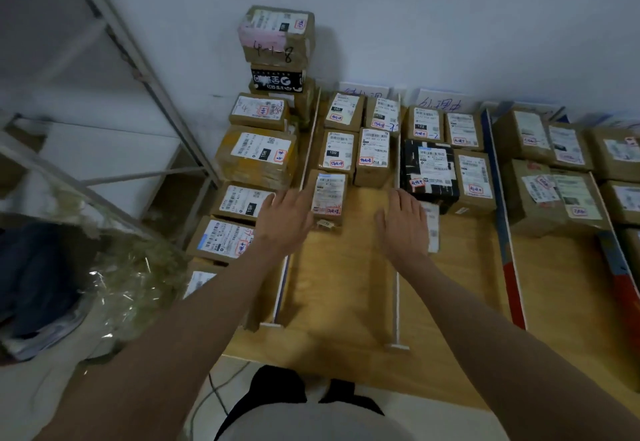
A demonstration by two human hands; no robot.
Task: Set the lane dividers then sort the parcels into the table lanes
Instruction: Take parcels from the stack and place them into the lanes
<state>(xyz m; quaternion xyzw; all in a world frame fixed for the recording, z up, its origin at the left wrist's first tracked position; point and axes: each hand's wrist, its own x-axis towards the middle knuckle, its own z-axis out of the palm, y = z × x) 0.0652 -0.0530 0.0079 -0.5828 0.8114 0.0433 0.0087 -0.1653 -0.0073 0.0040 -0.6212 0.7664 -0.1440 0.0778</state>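
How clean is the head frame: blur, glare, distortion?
Head view: both hands, left hand and right hand, are motion-smeared; crinkled clear plastic wrap at lower left throws glare; wide-angle bending curves the grey metal shelf frame; parcel labels are mostly unreadable.

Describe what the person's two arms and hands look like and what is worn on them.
Both arms are bare from the near edge of the picture to the fingertips: no sleeves show. The left hand and the right hand wear no gloves, and no watch, bracelet or ring can be seen on either. The picture is somewhat blurred, so fine marks cannot be told.
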